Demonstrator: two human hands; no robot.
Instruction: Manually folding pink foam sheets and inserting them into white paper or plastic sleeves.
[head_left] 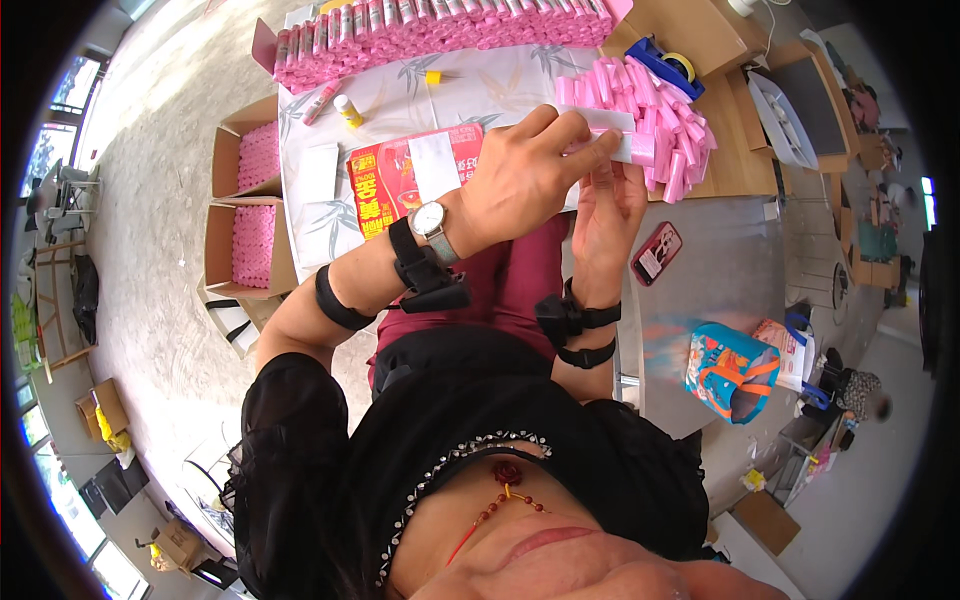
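Note:
My left hand (520,170), with a watch on its wrist, reaches over the table's right part, its fingertips pinched together. Close beside it, my right hand (606,215) is raised with its fingers closed against the same spot. Between them is a pink tube (643,149), with a white paper strip (598,118) along it; my fingers partly cover both. Just behind and right of my hands lies a loose heap of similar pink tubes (688,128). Left of my left hand, a white slip (433,168) rests on a red printed sheet (395,180).
Pink tubes fill a long box (440,35) at the back. A glue bottle (348,112) and yellow cap (433,77) stand before it. Cardboard boxes (208,160) flank the table's left. Rightward are a blue tape dispenser (660,66), phone (657,254) and blue bag (722,365).

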